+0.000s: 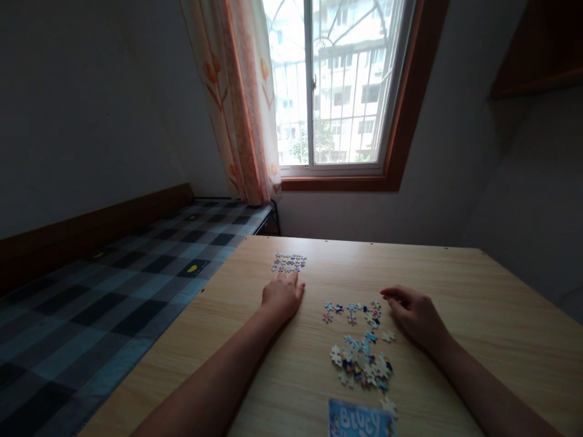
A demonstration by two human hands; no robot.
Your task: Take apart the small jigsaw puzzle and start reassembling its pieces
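Observation:
My left hand (282,297) lies on the table with its fingers stretched forward. Its fingertips reach the nearest row of a small block of jigsaw pieces (289,263), set out in rows. To the right, my right hand (413,311) rests with fingers curled and tips close together; whether a piece is between them is hidden. Just left of it are scattered jigsaw pieces (352,311), some picture side up. Closer to me sits a heaped pile of jigsaw pieces (362,362), many showing their pale backs.
A blue box or card marked "BLUEY" (359,420) is at the near edge of view, a loose piece (388,406) beside it. The wooden table (496,340) stands beside a bed with a checked cover (136,285). Behind are a curtain (241,109) and a window (346,91).

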